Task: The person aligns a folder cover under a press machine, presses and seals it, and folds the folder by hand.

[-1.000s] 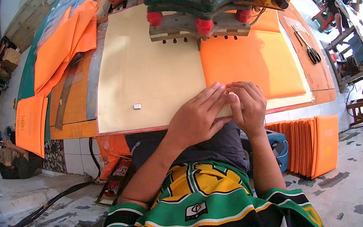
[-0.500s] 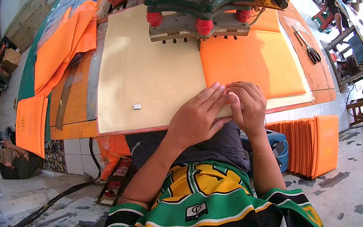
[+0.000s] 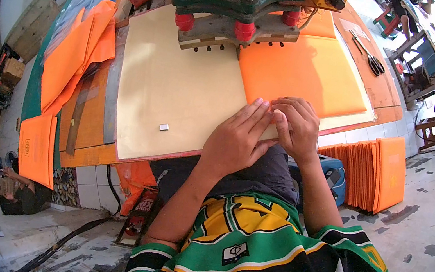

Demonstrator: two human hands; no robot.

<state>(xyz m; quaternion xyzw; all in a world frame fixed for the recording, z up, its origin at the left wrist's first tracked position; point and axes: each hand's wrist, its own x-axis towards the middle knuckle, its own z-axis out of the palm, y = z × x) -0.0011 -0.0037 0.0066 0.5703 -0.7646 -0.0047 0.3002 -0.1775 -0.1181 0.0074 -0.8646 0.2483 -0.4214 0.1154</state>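
Note:
A flat orange cover [image 3: 307, 73] lies on the cream sheet [image 3: 179, 90], below the press head [image 3: 241, 23]. My left hand [image 3: 237, 136] rests at the near edge of the cover, its fingers stretched out side by side and its thumb apart. Right beside it, my right hand [image 3: 298, 129] has its fingers bent over the cover's near edge, with the thumb set away from them. The fingertips of both hands come together there, and I see nothing held between them. On the cream sheet, left of my hands, sits a small white rectangular piece [image 3: 164, 127].
Folded orange covers [image 3: 79, 57] lie on the table's left side, with another orange piece [image 3: 38, 148] at its corner. Scissors [image 3: 369, 57] lie at the right. A stack of orange covers [image 3: 362, 173] stands beside my right forearm. Another person [image 3: 28, 197] is at lower left.

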